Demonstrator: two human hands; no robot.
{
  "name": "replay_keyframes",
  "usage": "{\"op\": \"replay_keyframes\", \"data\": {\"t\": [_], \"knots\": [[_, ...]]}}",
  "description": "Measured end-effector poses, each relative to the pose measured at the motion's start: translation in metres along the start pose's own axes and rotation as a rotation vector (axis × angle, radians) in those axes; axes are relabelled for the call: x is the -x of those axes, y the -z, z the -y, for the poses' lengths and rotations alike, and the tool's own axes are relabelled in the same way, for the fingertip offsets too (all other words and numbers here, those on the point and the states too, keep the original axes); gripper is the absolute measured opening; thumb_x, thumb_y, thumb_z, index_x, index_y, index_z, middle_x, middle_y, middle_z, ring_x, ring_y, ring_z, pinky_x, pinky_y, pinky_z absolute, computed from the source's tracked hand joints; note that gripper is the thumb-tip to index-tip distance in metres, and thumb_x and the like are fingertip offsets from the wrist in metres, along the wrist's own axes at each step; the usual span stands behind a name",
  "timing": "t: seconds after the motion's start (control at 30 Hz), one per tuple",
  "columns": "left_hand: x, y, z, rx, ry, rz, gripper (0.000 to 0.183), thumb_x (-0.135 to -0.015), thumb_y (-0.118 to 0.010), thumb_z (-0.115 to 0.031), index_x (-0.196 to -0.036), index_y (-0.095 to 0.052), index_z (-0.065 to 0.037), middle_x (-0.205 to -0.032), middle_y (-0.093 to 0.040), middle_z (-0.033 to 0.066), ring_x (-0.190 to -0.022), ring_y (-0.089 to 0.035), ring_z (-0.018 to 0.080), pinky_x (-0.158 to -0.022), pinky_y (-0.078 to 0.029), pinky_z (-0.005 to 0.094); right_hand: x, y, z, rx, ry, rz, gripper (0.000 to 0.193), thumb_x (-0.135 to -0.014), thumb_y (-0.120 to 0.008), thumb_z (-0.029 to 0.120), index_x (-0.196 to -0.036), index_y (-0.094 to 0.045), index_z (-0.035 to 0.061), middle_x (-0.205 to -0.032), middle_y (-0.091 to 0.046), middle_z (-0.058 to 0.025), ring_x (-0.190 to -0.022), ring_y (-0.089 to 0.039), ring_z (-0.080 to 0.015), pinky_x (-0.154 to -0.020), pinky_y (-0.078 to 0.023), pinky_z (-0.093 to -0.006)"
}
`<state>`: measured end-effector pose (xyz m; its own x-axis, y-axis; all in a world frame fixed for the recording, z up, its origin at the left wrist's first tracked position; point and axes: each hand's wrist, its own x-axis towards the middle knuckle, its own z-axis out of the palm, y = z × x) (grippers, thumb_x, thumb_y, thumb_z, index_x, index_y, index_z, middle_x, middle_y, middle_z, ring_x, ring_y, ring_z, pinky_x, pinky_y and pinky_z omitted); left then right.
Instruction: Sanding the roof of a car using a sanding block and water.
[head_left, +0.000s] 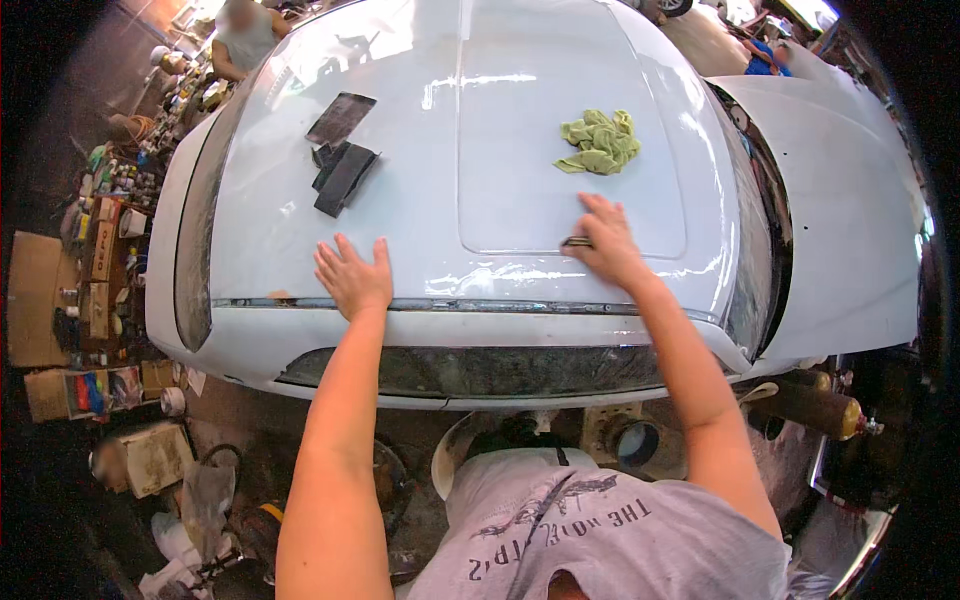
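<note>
Car roof (510, 190) beneath splayed left hand (355, 278); right hand (609, 243) gripping small dark piece (577, 241).

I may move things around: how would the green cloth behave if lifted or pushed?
Likely floppy: the green cloth lies in loose, crumpled folds. Pushed, it would probably bunch or slide rather than roll, being an uneven heap on a smooth, shiny roof.

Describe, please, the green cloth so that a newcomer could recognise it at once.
Find the pale car roof filling the picture's middle. On its right half, just beyond the person's right hand, lies a crumpled cloth. Its yellow-green colour sets it apart from the dark pieces on the roof's left side.
</note>
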<state>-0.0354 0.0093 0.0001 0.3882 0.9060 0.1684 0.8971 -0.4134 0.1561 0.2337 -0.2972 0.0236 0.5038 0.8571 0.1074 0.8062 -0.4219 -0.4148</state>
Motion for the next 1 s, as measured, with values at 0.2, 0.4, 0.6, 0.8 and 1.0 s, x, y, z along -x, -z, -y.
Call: {"op": "replay_keyframes", "data": {"t": [0.2, 0.4, 0.6, 0.8, 1.0], "knots": [[0.001, -0.001, 0.000, -0.013, 0.000, 0.009, 0.084, -0.096, -0.050, -0.061, -0.155, -0.036, -0.003, -0.160, -0.029, 0.0294, -0.152, -0.022, 0.0407, -0.125, -0.014, 0.0504, -0.020, -0.021, 0.032, -0.002, 0.060, -0.048, 0.038, -0.078, -0.083, 0.032, -0.094, -0.064, 0.0031, -0.150, -0.043, -0.0239, -0.144, -0.034, -0.0423, -0.118, -0.020, -0.0642], [-0.001, -0.001, 0.000, -0.039, -0.002, 0.018, 0.083, -0.097, -0.049, -0.062, -0.154, -0.037, -0.003, -0.159, -0.030, 0.0294, -0.151, -0.023, 0.0412, -0.125, -0.016, 0.0507, -0.059, -0.072, 0.093, -0.029, 0.097, -0.075, 0.044, -0.080, -0.080, 0.041, -0.097, -0.060, 0.0062, -0.154, -0.039, -0.0203, -0.148, -0.028, -0.0400, -0.119, -0.020, -0.0655], [0.000, -0.002, 0.000, -0.081, -0.017, 0.007, 0.081, -0.098, -0.046, -0.063, -0.152, -0.039, -0.003, -0.158, -0.032, 0.0285, -0.151, -0.024, 0.0404, -0.124, -0.018, 0.0501, 0.025, 0.015, -0.041, 0.138, -0.104, 0.000, 0.049, -0.078, -0.082, 0.042, -0.099, -0.057, 0.0062, -0.158, -0.034, -0.0221, -0.150, -0.027, -0.0403, -0.119, -0.018, -0.0655], [0.000, 0.001, -0.004, -0.060, -0.005, 0.017, 0.081, -0.099, -0.045, -0.063, -0.153, -0.038, -0.003, -0.159, -0.031, 0.0284, -0.152, -0.023, 0.0392, -0.125, -0.017, 0.0494, 0.071, 0.102, -0.132, 0.313, -0.259, 0.195, 0.046, -0.081, -0.079, 0.041, -0.105, -0.061, 0.0062, -0.161, -0.032, -0.0169, -0.150, -0.027, -0.0366, -0.121, -0.020, -0.0599], [0.001, 0.005, -0.004, -0.025, -0.013, 0.024, 0.080, -0.100, -0.045, -0.061, -0.153, -0.037, -0.003, -0.159, -0.030, 0.0294, -0.152, -0.021, 0.0393, -0.125, -0.016, 0.0494, 0.081, 0.113, -0.133, 0.212, -0.328, 0.061, 0.034, -0.085, -0.076, 0.032, -0.101, -0.059, 0.0071, -0.136, -0.055, -0.0177, -0.118, -0.058, -0.0399, -0.100, -0.047, -0.0519]]}}
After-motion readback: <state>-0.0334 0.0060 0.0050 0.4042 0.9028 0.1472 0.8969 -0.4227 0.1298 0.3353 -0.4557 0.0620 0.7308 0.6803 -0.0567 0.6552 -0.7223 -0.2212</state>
